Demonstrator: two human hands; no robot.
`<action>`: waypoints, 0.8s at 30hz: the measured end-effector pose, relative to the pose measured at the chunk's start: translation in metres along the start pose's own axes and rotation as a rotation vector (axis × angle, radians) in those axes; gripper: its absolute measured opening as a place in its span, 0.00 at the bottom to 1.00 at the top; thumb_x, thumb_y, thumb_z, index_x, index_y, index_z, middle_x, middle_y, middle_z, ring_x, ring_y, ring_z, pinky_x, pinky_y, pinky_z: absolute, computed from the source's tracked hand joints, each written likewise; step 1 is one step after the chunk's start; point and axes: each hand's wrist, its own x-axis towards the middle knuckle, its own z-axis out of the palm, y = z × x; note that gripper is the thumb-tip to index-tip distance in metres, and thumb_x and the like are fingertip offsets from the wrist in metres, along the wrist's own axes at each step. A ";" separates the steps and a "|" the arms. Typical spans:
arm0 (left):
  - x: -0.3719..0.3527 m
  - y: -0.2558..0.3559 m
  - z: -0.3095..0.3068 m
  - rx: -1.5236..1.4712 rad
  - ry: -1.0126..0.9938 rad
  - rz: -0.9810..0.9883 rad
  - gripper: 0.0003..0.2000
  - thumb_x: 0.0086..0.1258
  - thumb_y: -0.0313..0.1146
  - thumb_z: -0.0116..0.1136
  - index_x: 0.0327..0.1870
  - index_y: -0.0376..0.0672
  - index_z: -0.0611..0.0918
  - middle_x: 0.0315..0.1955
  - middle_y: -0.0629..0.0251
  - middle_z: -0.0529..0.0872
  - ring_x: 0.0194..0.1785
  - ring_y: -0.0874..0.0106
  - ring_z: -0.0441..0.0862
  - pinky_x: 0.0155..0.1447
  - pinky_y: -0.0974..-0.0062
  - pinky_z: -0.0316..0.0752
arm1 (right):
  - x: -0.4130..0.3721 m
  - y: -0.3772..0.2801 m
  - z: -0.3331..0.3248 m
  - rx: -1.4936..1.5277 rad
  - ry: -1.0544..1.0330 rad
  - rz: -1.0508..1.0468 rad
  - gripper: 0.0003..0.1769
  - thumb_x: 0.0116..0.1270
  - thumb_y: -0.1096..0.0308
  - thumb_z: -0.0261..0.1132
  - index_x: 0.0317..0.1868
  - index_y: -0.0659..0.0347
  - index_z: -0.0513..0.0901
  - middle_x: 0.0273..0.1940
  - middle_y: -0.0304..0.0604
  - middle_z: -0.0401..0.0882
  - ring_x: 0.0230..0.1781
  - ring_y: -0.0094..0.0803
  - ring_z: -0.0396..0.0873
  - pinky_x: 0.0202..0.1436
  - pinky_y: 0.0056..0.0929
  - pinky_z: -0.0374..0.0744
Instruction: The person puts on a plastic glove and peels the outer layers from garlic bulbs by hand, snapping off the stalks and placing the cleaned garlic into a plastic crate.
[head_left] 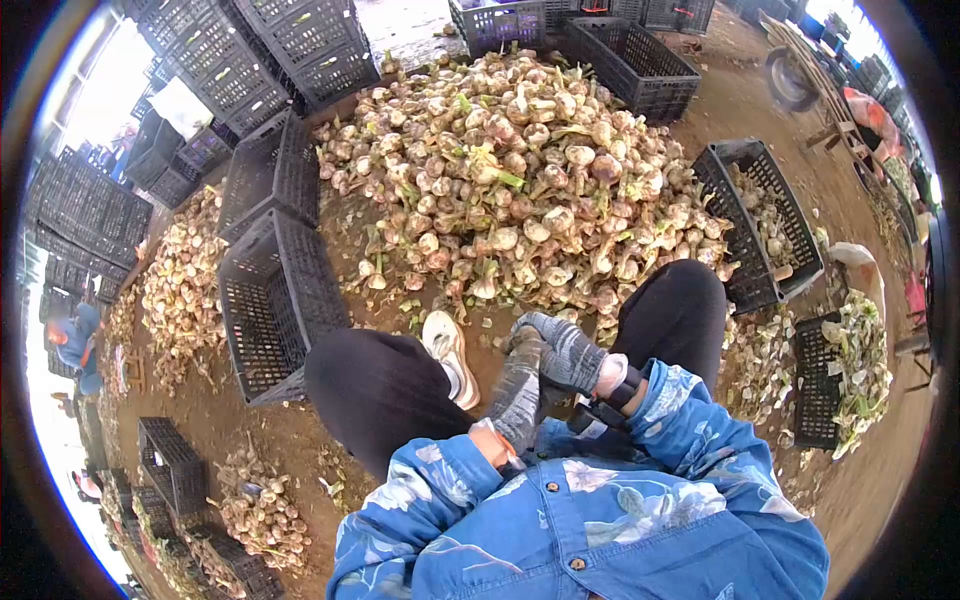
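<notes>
My two hands, in grey knitted gloves, meet between my bent knees. My left hand (518,395) points up from the left with its fingers closed. My right hand (573,357) lies against it, fingers curled over toward the left one. Whatever they may hold is hidden by the gloves. Just beyond them a large heap of garlic bulbs (505,235) spreads over the ground, some with green stems. A black watch-like band (626,388) sits on my right wrist.
Black crates stand left of the heap (275,305) and right of it (758,225), the right one holding some garlic. A crate of leafy scraps (818,385) is farther right. Tall crate stacks (220,70) rise behind. Another person (78,340) is at far left, near more garlic (185,290).
</notes>
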 end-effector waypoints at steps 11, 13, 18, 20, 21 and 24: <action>0.036 0.006 -0.019 0.088 0.037 -0.071 0.21 0.70 0.52 0.41 0.54 0.48 0.70 0.42 0.62 0.77 0.40 0.72 0.78 0.40 0.73 0.77 | 0.021 0.012 0.001 0.384 -0.064 0.091 0.08 0.61 0.73 0.59 0.41 0.63 0.76 0.36 0.40 0.79 0.36 0.25 0.74 0.43 0.25 0.75; 0.050 0.004 -0.032 0.098 -0.017 -0.149 0.21 0.70 0.52 0.42 0.55 0.47 0.69 0.46 0.67 0.75 0.44 0.77 0.75 0.43 0.76 0.75 | 0.026 0.008 -0.001 0.240 -0.008 0.044 0.08 0.57 0.72 0.61 0.39 0.62 0.76 0.34 0.43 0.79 0.35 0.28 0.76 0.41 0.27 0.75; 0.059 0.023 -0.029 0.115 0.017 -0.235 0.26 0.70 0.55 0.39 0.58 0.46 0.68 0.46 0.62 0.76 0.47 0.71 0.75 0.48 0.73 0.75 | 0.038 0.033 0.011 0.204 0.105 0.041 0.10 0.59 0.67 0.60 0.39 0.62 0.76 0.34 0.48 0.80 0.35 0.34 0.77 0.41 0.30 0.75; 0.066 0.028 -0.032 0.091 -0.028 -0.247 0.26 0.69 0.56 0.38 0.57 0.45 0.69 0.45 0.62 0.77 0.46 0.70 0.77 0.47 0.73 0.76 | 0.045 0.048 0.013 0.199 0.125 0.099 0.13 0.62 0.66 0.58 0.45 0.62 0.76 0.38 0.50 0.80 0.40 0.35 0.78 0.44 0.31 0.75; 0.070 0.033 -0.032 0.065 -0.038 -0.279 0.24 0.69 0.56 0.39 0.54 0.46 0.72 0.43 0.64 0.78 0.43 0.71 0.77 0.43 0.74 0.76 | 0.050 0.056 0.010 0.193 0.136 0.105 0.13 0.62 0.66 0.58 0.45 0.62 0.76 0.38 0.50 0.80 0.40 0.35 0.78 0.44 0.31 0.75; 0.081 0.050 -0.037 0.153 0.010 -0.223 0.19 0.69 0.53 0.42 0.47 0.49 0.75 0.39 0.69 0.79 0.37 0.74 0.78 0.37 0.75 0.75 | 0.074 0.077 -0.015 0.027 0.371 0.206 0.18 0.63 0.61 0.58 0.51 0.63 0.74 0.43 0.53 0.79 0.44 0.39 0.77 0.47 0.30 0.75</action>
